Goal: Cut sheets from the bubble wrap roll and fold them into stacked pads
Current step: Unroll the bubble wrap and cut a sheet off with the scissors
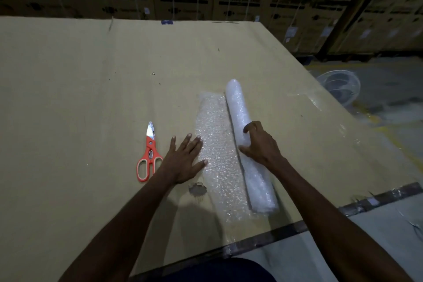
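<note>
Cardboard-covered counter [91, 98] bearing the bubble wrap roll [246, 144], which lies at centre-right with a short sheet [217, 151] unrolled leftward. The right hand [259, 144] grips the roll, apparently to pay out wrap; the left hand [183, 158], fingers flat, pins the sheet's free edge. Orange scissors [148, 155] wait beside it.

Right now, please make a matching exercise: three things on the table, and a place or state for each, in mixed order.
Things:
1. scissors
2. bubble wrap roll
3. unrolled sheet

States:
A. lies flat, left hand pressing its edge
B. gripped by the right hand
C. untouched, left of both hands

Pairs: 1-C, 2-B, 3-A
</note>
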Demonstrator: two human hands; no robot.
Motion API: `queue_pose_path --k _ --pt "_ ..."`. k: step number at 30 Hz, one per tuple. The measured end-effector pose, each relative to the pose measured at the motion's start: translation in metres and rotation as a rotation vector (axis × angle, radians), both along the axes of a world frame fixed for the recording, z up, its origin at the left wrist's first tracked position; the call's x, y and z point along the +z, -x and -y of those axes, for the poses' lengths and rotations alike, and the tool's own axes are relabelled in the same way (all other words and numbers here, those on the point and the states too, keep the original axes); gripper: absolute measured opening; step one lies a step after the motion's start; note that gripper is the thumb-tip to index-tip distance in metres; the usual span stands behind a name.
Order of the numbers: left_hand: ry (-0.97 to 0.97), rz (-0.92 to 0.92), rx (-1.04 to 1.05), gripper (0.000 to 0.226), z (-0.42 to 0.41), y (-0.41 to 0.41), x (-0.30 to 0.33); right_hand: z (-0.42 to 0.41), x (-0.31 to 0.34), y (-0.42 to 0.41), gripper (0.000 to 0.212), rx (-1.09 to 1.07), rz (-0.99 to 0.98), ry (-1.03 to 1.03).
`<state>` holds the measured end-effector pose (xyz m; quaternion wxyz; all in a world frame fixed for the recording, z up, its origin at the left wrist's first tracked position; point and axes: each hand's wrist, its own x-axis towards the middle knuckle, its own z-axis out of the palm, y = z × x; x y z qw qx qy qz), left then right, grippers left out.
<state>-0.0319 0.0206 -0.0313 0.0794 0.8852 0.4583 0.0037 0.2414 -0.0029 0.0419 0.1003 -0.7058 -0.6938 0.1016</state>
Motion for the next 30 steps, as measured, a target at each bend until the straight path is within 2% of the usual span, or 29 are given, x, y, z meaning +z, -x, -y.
queue_pose_path --k 6,9,10,12,15,18,20,24,26,30 --pt "-0.01 -0.069 0.047 0.081 -0.006 0.045 0.002 -0.002 -0.001 0.005 0.041 -0.008 -0.034 -0.04" --pt "-0.051 -0.051 0.048 0.08 -0.005 0.053 0.006 0.002 -0.001 0.018 0.028 -0.034 -0.03 -0.059" --pt "-0.066 -0.019 0.047 0.081 -0.004 0.051 0.008 0.003 -0.001 0.022 0.028 -0.04 -0.023 -0.062" --pt "-0.055 0.098 0.05 0.083 -0.005 0.038 0.014 0.006 -0.003 0.028 0.042 -0.019 0.003 -0.051" --pt "0.049 0.247 0.053 0.092 -0.004 0.004 0.017 0.011 -0.012 0.034 0.056 0.011 0.024 0.008" --pt "0.168 0.312 0.084 0.097 0.006 -0.027 0.011 0.011 -0.015 0.028 0.06 0.026 0.039 0.044" --pt "0.187 0.292 0.096 0.097 0.015 -0.035 0.003 0.008 -0.011 0.017 0.062 0.02 0.084 0.066" --pt "0.09 0.244 0.087 0.095 0.018 -0.028 -0.007 0.0 0.004 -0.005 0.064 -0.148 0.136 0.058" --pt "0.076 0.228 0.079 0.093 0.016 -0.023 -0.008 0.001 0.004 -0.012 0.068 -0.099 0.173 0.032" --pt "0.067 0.2 0.064 0.091 0.012 -0.012 -0.009 0.005 -0.01 -0.019 0.047 0.002 0.165 0.024"
